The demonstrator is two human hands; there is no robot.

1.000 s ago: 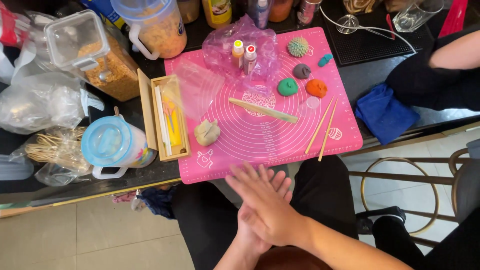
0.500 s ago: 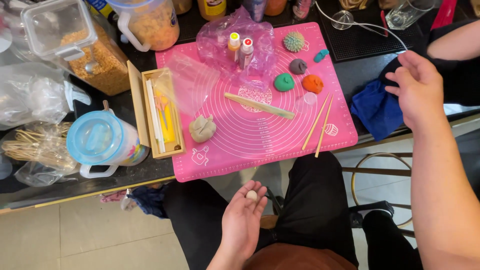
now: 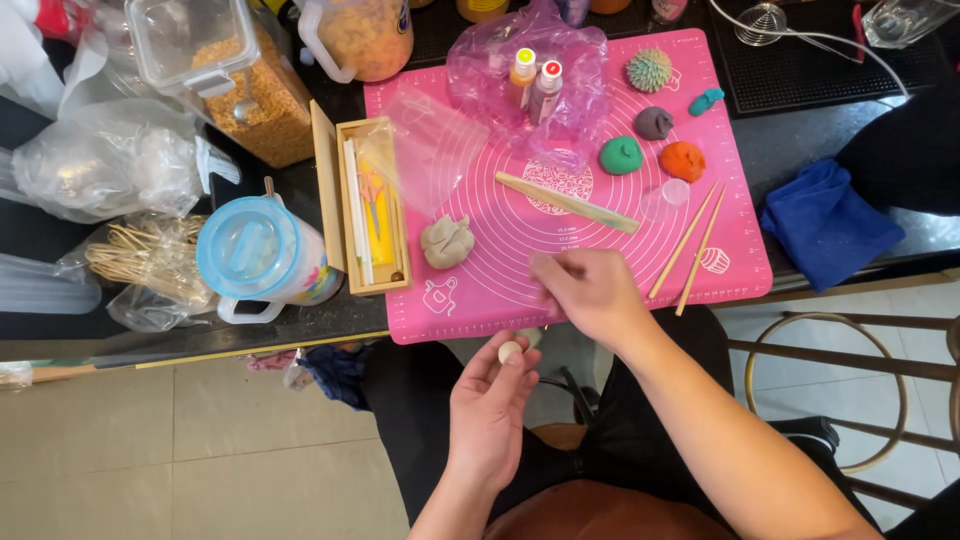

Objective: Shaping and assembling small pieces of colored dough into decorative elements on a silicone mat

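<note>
At the left edge of the pink mat [image 3: 600, 270], a grey dough lump [image 3: 447, 242] lies beside the wooden box [image 3: 365, 205]. Lower centre, your left hand [image 3: 490, 415] pinches a small pale dough ball [image 3: 510, 351] between its fingertips. Just right, your right hand [image 3: 588, 292] hovers over the mat's lower edge, blurred; I cannot tell how its fingers sit.

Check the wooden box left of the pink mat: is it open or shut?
Open. The wooden box has its lid standing on edge along its left side, and the tools inside, one of them yellow, show from above.
</note>
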